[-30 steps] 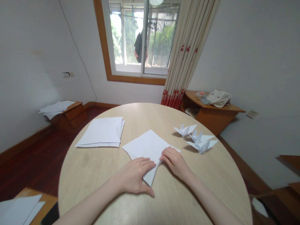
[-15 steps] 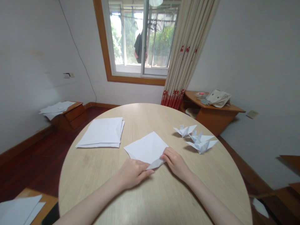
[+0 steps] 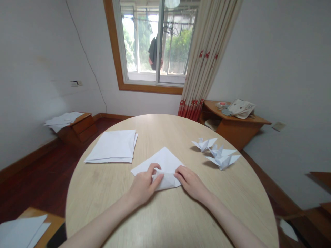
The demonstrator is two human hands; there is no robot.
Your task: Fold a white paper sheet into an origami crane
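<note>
A white sheet of paper [image 3: 165,159] lies on the table in front of me, with a flap folded up along its near edge. My left hand [image 3: 144,182] is on the left part of the sheet, index finger curled and thumb on the flap, holding it. At the right end of the fold, my right hand [image 3: 190,179] closes its fingers and thumb on the paper. Parts of the sheet's left and right sides are hidden under the hands. Folded white paper cranes [image 3: 222,160] stand to the right, close together.
A stack of white paper [image 3: 111,146] lies on the left of the round wooden table [image 3: 165,220]. More paper [image 3: 23,230] is on a surface at lower left. Beyond the table stand a low cabinet [image 3: 82,127], a corner shelf [image 3: 232,127] and a curtain [image 3: 204,58] by the window.
The sheet has shifted slightly left and its near edge now shows a broader folded-up flap. My left hand has risen a little, its index finger and thumb parting; my right hand has moved slightly left and down.
</note>
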